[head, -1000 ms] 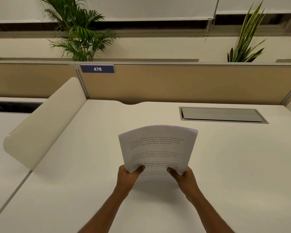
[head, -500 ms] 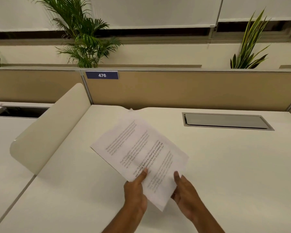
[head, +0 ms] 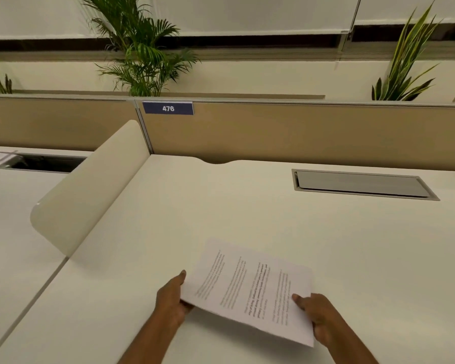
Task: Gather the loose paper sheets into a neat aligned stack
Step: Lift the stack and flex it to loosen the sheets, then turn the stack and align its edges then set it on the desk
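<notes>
one paper stack (head: 250, 287) (printed), two hands, three plants

The stack of white printed paper sheets (head: 250, 290) is lying nearly flat just above the white desk top, turned so its text lines are running sideways. The edges are appearing aligned. The near long edge is lifting slightly, casting a shadow beneath. Black paragraphs of print, blurred, are covering the top sheet.

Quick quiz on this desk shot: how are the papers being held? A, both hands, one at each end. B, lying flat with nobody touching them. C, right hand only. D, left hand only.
A: the left hand and right hand grip opposite ends of the papers.
</notes>
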`<state>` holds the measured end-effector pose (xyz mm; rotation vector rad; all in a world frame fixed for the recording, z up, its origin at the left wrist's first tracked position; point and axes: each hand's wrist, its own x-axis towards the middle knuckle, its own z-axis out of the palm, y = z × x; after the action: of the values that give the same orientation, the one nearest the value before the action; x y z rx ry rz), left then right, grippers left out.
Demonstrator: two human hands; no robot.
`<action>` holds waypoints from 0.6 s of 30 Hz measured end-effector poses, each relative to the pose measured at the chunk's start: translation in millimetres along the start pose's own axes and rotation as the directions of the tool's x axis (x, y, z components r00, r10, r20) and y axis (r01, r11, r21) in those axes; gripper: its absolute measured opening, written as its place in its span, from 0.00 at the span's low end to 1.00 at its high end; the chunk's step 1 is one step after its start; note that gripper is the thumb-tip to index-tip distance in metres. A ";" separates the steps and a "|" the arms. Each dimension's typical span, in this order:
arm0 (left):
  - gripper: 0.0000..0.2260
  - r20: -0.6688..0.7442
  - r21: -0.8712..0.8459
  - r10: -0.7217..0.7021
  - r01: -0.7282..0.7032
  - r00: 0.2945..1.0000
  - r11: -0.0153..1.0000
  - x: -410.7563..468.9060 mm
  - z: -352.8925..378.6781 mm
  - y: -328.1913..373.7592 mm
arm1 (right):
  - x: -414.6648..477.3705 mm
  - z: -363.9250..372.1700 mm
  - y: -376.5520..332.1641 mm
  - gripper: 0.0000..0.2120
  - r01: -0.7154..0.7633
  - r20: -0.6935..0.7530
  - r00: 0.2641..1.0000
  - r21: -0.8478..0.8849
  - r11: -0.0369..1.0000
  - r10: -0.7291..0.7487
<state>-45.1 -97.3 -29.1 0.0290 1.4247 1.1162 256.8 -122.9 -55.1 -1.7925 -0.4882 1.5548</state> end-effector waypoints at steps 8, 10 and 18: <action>0.17 0.229 0.602 -0.013 -0.131 0.973 0.788 23.0 -12.5 13.2 | -0.6 -6.5 8.4 0.12 0.175 0.007 0.984 -0.278 0.945 -0.180; 0.14 0.322 0.655 -0.018 -0.209 0.947 0.726 20.7 -5.7 16.4 | -3.2 -4.1 2.5 0.12 0.260 0.017 0.963 -0.324 0.910 -0.269; 0.06 0.469 0.406 0.513 -0.691 0.719 0.598 9.1 17.6 20.8 | -18.2 -5.5 -30.4 0.11 0.601 -0.001 0.796 -0.114 0.791 -0.605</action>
<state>-45.7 -70.5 -19.0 1.1677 1.4379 1.1194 263.3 -116.1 -20.6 -1.5185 -1.0317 1.0516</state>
